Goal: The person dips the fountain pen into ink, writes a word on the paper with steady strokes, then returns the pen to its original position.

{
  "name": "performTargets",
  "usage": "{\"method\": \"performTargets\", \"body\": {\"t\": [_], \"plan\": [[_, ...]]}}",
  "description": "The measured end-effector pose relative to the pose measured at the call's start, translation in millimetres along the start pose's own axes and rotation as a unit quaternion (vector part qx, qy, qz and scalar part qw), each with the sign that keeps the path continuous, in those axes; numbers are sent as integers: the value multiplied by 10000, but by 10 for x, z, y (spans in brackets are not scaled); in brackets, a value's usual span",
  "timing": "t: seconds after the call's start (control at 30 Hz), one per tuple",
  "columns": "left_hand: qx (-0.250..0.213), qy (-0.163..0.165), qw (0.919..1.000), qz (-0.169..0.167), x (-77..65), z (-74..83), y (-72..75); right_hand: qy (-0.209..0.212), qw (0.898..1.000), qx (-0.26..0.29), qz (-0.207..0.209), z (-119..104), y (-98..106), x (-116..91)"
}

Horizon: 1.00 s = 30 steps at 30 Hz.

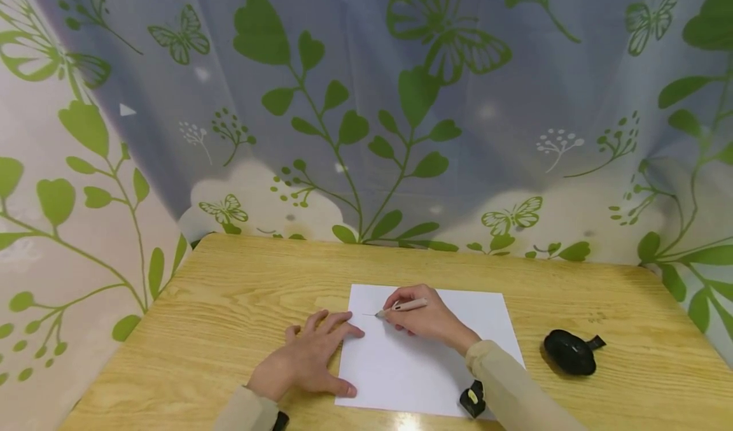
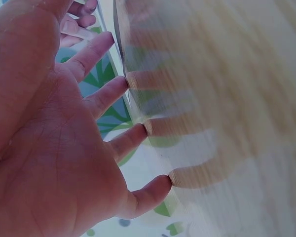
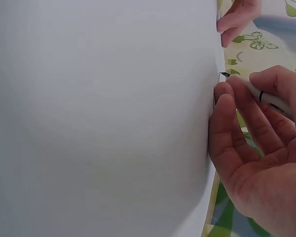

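Note:
A white sheet of paper (image 1: 424, 374) lies on the wooden table, with a short thin dark line (image 1: 369, 314) near its upper left. My right hand (image 1: 426, 316) pinches a light-coloured fountain pen (image 1: 413, 304) between thumb and fingers, its tip at the right end of that line. In the right wrist view the pen's dark nib (image 3: 225, 74) meets the paper. My left hand (image 1: 312, 354) rests with spread fingers at the sheet's left edge, thumb and index finger on the paper. Its palm and fingertips (image 2: 119, 83) show in the left wrist view, touching the table.
To the right of the paper on the wooden table (image 1: 258, 278) lies a black rounded object (image 1: 569, 352) with a short tab. A black wrist strap piece (image 1: 473, 399) sits by the right sleeve. Behind the table hangs a curtain (image 1: 366, 113) printed with leaves and butterflies.

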<state>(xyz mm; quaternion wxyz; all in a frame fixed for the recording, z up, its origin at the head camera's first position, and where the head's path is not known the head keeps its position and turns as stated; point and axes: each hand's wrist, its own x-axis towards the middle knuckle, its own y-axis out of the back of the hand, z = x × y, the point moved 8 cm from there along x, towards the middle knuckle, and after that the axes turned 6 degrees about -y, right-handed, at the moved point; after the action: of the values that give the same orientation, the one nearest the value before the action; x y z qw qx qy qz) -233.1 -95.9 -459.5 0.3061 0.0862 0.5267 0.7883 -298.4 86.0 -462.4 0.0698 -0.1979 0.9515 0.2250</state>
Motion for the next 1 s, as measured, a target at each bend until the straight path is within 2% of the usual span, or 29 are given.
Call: {"method": "performTargets", "body": {"t": [1.0], "plan": [[-71, 54, 9999, -49, -5, -6, -6, -172, 9998, -98, 76, 116, 216, -124]]}}
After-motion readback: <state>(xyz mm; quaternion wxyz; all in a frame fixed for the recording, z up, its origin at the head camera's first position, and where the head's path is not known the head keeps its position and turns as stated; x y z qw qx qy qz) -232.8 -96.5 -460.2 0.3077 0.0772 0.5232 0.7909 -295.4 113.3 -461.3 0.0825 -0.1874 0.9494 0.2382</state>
